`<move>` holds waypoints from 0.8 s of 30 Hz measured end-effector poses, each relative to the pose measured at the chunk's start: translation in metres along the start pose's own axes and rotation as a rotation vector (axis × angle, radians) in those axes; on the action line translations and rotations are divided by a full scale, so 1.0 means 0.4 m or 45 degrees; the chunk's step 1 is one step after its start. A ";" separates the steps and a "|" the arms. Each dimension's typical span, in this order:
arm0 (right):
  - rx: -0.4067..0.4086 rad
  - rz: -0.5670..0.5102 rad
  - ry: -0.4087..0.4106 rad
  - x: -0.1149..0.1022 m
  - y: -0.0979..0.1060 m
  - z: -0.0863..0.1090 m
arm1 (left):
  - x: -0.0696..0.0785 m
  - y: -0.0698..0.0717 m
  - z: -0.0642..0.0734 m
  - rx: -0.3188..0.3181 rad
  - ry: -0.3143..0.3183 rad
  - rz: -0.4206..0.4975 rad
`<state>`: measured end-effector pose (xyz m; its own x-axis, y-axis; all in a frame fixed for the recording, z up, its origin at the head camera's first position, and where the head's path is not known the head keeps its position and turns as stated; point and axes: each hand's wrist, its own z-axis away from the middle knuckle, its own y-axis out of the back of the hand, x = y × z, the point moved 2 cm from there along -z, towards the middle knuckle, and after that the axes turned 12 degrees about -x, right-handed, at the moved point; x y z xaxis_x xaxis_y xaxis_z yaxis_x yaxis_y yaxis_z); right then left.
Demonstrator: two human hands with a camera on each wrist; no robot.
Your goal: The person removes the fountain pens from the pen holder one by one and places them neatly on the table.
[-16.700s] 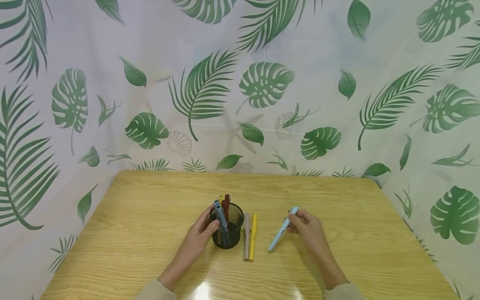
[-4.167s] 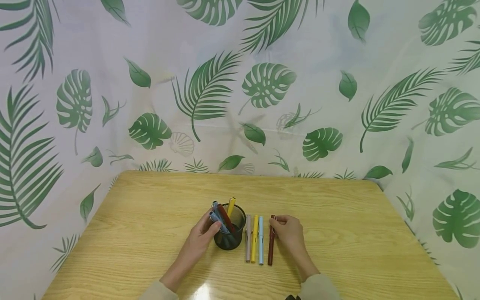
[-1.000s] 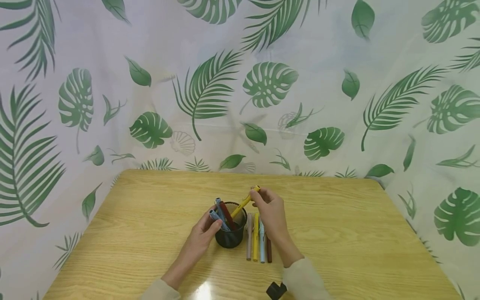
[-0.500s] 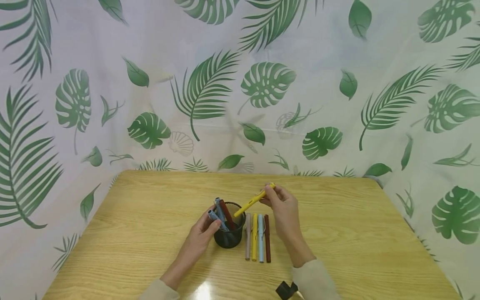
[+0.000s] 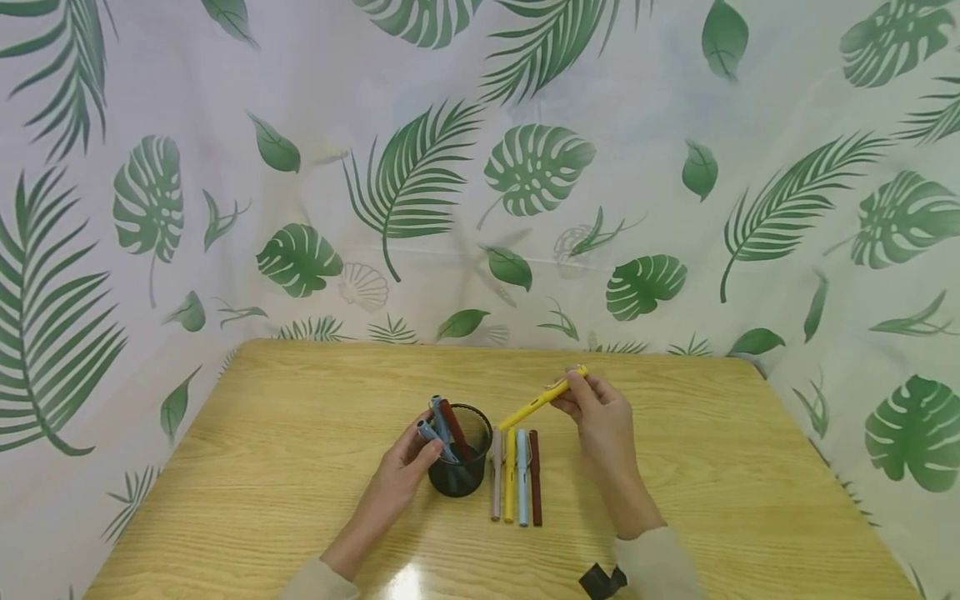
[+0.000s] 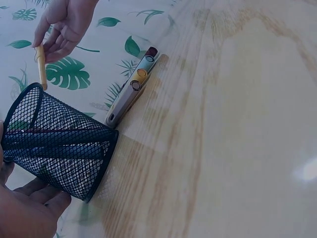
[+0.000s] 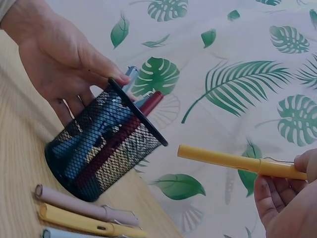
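My left hand (image 5: 401, 471) grips the side of a black mesh pen cup (image 5: 459, 482), which stands on the table. Inside it lean two blue pens (image 7: 130, 77) and a dark red pen (image 5: 456, 432). Thumb and fingers of my right hand (image 5: 603, 425) pinch a yellow pen (image 5: 536, 407) by its clip end, in the air to the right of the cup. That pen slants down to the left, its lower end apart from the cup rim in the right wrist view. Right of the cup lie a greyish pen (image 5: 496, 492), a second yellow pen (image 5: 510, 492), a light blue pen (image 5: 522, 496) and another dark red pen (image 5: 536, 492), side by side.
The wood-grain table (image 5: 300, 417) reaches back to a leaf-patterned cloth (image 5: 450, 208). A small black object (image 5: 600, 581) shows beside the right sleeve (image 5: 656, 562) near the bottom of the head view.
My right hand has drawn the yellow pen out of the cup and moved right with it. Earlier, the light blue and dark red pens joined the row. My left hand stays at the cup.
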<state>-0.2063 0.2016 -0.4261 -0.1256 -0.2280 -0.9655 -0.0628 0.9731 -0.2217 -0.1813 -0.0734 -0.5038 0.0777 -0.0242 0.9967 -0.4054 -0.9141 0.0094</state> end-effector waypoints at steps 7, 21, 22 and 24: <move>0.055 -0.048 0.009 -0.024 0.052 0.010 | 0.001 0.000 0.001 -0.008 -0.003 0.005; 0.096 -0.061 -0.013 -0.061 0.130 0.039 | -0.002 0.000 -0.001 -0.006 -0.002 0.000; 0.098 -0.063 -0.013 -0.062 0.133 0.041 | -0.002 0.001 -0.001 -0.006 -0.002 0.000; 0.106 -0.067 -0.014 -0.065 0.140 0.046 | -0.002 0.001 0.001 -0.006 -0.002 -0.005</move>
<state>-0.1885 0.2625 -0.4160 -0.1137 -0.2788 -0.9536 0.0134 0.9593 -0.2821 -0.1811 -0.0738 -0.5045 0.0810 -0.0210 0.9965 -0.4094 -0.9122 0.0140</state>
